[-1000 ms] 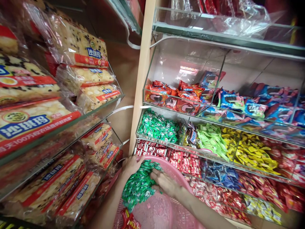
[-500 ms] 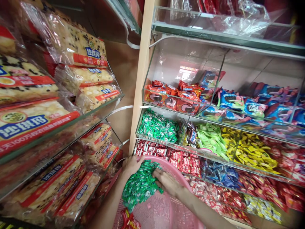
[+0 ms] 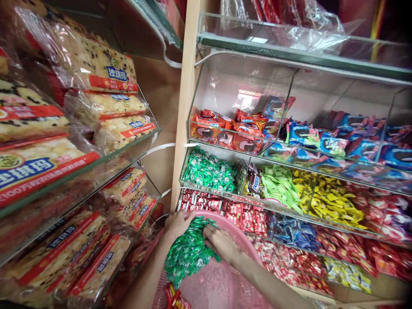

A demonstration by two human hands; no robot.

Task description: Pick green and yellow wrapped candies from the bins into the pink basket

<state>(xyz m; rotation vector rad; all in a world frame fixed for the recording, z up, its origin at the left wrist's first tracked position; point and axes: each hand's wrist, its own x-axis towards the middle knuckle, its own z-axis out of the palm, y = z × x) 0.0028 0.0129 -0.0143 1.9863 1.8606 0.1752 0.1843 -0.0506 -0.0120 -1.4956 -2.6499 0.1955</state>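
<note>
A pink mesh plastic basket (image 3: 236, 221) is below me, holding a heap of green-wrapped candies (image 3: 185, 257). My left hand (image 3: 178, 225) is closed over its far left rim. My right hand (image 3: 219, 242) rests at the right side of the heap, its fingers curled in among the candies; the fingertips are partly hidden. A few red-wrapped sweets (image 3: 176, 298) lie near the bottom of the basket, close to my left forearm.
Behind the basket, a clear shelf bin holds similar green candies (image 3: 209, 169), beside Snickers bars (image 3: 253, 182) and yellow-wrapped sweets (image 3: 331, 201). Blue cake packs (image 3: 302, 135) sit above. On the left, glass shelves carry packaged sachima (image 3: 112, 73). A wooden post (image 3: 185, 98) divides the shelving.
The view has turned slightly right, so the shelves sit further left. My right hand has shifted a little left over the green candies, fingers more curled. My left hand stays on the rim.
</note>
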